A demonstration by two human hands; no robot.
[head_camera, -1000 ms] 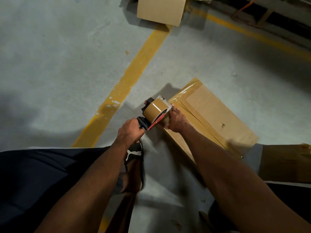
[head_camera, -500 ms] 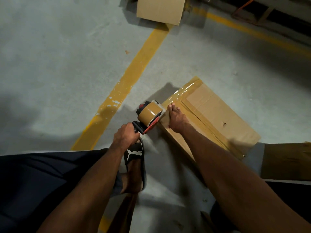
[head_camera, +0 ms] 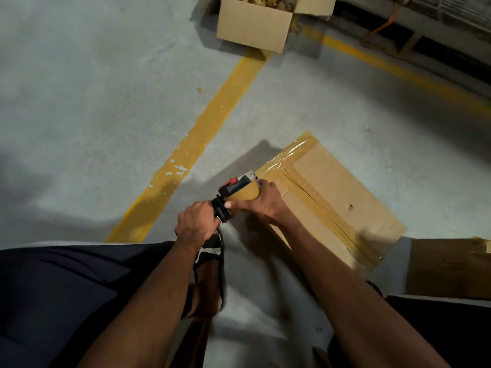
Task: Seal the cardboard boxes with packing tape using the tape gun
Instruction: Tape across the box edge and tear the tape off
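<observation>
The right hand (head_camera: 268,200) is coming off the box top and wrapping over the tape roll (head_camera: 243,192), where half a second ago it was lying flat on the cardboard at the corner. The left hand (head_camera: 196,224) is gripping the handle of the tape gun (head_camera: 229,193) as before, so both hands are now meeting on the tool just off the near corner of the cardboard box (head_camera: 337,192). That is looking like the end of a run, the strip being cut or freed at the edge, though that is a guess. Glossy tape is already lying across the far end and down the centre seam. The blade and the tape's loose end are hiding under the right hand. A second box (head_camera: 449,269) is running off the right edge, and an open box (head_camera: 252,27) is sitting cropped at the top
</observation>
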